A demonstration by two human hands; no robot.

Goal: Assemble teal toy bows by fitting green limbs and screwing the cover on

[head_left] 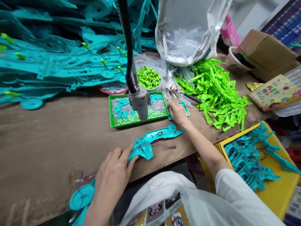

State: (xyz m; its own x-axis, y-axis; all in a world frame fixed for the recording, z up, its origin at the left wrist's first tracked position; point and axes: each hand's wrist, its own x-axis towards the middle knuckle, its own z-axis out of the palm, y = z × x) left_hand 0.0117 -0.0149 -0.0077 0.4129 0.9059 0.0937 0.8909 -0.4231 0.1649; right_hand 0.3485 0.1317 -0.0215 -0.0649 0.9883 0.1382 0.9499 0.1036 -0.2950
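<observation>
Teal shell (152, 135) lies by the bench's (58, 131) front edge, long axis roughly parallel to that edge: broad end at the left hand (116, 168), tapered tip pointing right and a bit toward the back. Left hand is nearer, in contact: thumb and fingers pinch the shell's near-left end. From this hand the shell runs off right and away.

Right hand (178, 113) is farther back, past the tip, at the right end of the green tray (127, 123) and over the small teal tray (184, 105). Fingers curled, tips close together; can't tell if anything is pinched. Shell lies toward the front edge and left of this hand; tip ends just beside the right forearm, contact unclear.

Red and dark wires (164, 144) run along the shell and trail off its front side, connector end loose on the bench. Electric screwdriver (139, 103) hangs over the green tray, behind the shell. Second teal part (81, 197) at the bench's front edge, by the left wrist, partly hidden. Yellow bin (278, 197) with more teal parts sits off the bench's front right.
</observation>
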